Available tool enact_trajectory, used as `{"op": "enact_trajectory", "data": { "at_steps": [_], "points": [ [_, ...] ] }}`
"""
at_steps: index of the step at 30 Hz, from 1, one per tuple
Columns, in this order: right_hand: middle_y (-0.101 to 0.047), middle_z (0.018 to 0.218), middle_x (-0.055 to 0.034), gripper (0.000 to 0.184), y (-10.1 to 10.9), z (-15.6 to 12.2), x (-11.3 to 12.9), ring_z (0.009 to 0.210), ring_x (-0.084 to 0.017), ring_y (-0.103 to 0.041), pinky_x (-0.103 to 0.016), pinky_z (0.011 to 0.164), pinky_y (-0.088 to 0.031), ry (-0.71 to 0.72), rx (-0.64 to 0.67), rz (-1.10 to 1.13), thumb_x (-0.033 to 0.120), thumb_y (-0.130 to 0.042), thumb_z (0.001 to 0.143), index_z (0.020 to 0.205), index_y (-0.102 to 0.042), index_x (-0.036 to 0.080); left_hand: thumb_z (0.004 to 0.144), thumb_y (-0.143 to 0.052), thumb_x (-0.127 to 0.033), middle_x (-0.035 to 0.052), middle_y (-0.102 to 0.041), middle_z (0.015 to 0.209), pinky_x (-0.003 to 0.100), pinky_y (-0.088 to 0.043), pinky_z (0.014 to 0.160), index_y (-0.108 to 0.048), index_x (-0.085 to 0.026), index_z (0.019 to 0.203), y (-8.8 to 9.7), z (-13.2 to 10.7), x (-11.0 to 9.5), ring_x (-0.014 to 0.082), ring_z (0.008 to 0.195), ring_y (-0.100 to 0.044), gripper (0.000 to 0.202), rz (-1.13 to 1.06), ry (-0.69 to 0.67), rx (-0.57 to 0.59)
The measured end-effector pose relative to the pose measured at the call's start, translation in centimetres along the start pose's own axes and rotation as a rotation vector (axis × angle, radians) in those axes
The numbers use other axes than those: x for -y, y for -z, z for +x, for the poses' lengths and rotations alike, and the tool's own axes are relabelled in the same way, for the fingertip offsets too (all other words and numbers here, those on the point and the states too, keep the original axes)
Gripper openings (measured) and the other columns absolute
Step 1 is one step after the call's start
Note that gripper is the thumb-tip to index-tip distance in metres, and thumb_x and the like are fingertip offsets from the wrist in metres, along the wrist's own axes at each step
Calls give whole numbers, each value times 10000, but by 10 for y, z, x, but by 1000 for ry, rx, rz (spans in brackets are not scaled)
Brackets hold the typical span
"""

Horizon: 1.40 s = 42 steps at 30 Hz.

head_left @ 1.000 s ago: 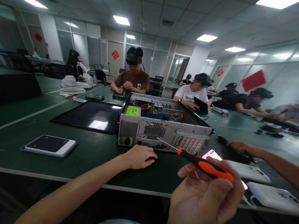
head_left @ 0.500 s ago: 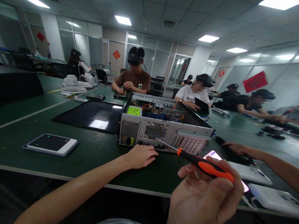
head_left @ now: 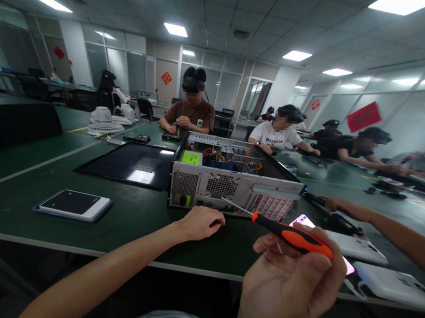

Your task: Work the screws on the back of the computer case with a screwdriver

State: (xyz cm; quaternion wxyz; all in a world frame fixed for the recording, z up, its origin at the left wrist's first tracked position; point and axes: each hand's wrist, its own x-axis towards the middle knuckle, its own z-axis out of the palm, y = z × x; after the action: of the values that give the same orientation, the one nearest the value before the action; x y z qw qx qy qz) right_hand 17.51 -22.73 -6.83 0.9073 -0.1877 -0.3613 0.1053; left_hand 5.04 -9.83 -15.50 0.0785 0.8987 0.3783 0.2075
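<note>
Screwdriver (head_left: 292,236) is sitting right of centre in the frame, chunky black and orange handle. It's being held at a tilt, thin metal shaft pointing up and left, tip overlapping the grey back of the PC case (head_left: 243,181), can't tell if it's actually touching. The case is lying on its side mid-frame, vent and slots facing the camera. It's sitting open on top, wires (head_left: 209,152) and a lime-green label (head_left: 189,157) showing
</note>
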Motion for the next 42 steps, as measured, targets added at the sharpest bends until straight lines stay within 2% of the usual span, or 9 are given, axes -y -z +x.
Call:
{"op": "enact_trajectory", "data": {
  "at_steps": [6,15,22,27,31,34,37,40,42],
  "points": [
    [-714,921,-4,181,0,0,0,520,-106,-646,-234,411,-504,-4,1,-5,330,-674,956,1052,-720,183,974,-588,-282,-3,-778,1147,316,-554,874,-756,-255,1091,0,0,0,213,1047,-718,206,-23,-1,1],
    [-713,920,-8,176,0,0,0,519,-104,-645,-232,410,-506,-5,3,1,320,-671,956,1052,-725,182,1035,-518,-433,24,-709,1348,364,-564,927,-715,-238,1292,0,-2,-6,250,1154,-703,377,123,-130,90],
    [-704,948,-5,166,2,-2,0,544,-101,-648,-232,429,-516,-25,7,-15,318,-657,970,1064,-720,195,1048,-497,-418,-17,-703,1357,337,-584,818,-744,-267,1247,0,-3,-5,235,1147,-714,351,162,-138,109],
    [-691,959,-8,177,2,-2,2,540,-94,-633,-233,434,-512,-11,14,-58,333,-632,987,1075,-706,200,1047,-504,-430,-11,-697,1368,323,-576,784,-742,-281,1248,2,-3,-5,228,1137,-716,345,193,-165,86],
    [-682,942,-11,179,9,-11,-7,559,-102,-651,-228,437,-522,-23,57,-98,340,-643,981,1077,-700,200,1038,-529,-439,28,-720,1326,306,-555,735,-722,-252,1267,10,-8,-4,222,1067,-729,353,287,-273,-25],
    [-655,1040,-35,166,19,-26,-21,619,-104,-686,-240,495,-572,-123,184,-195,294,-668,966,1104,-694,205,1042,-514,-442,48,-795,1058,285,-514,655,-773,-202,1029,22,-17,6,209,914,-742,353,370,-342,-141],
    [-604,1120,-42,184,25,-42,-32,761,-122,-714,-237,580,-604,-202,390,-259,222,-728,909,1088,-685,224,1051,-485,-455,41,-765,780,271,-449,547,-745,-182,810,35,-33,30,165,668,-700,448,452,-395,-247],
    [-592,1109,-34,221,22,-58,-36,849,-123,-695,-232,680,-608,-239,670,-275,174,-748,871,1068,-676,243,1053,-491,-426,28,-738,731,257,-434,524,-713,-179,787,48,-58,59,137,589,-662,425,526,-451,-386],
    [-604,1100,-32,259,18,-70,-39,864,-124,-680,-238,729,-599,-239,934,-308,141,-767,829,1050,-680,245,1040,-528,-402,19,-728,739,240,-435,526,-676,-179,768,55,-76,75,120,586,-654,382,573,-451,-470]
  ]
}}
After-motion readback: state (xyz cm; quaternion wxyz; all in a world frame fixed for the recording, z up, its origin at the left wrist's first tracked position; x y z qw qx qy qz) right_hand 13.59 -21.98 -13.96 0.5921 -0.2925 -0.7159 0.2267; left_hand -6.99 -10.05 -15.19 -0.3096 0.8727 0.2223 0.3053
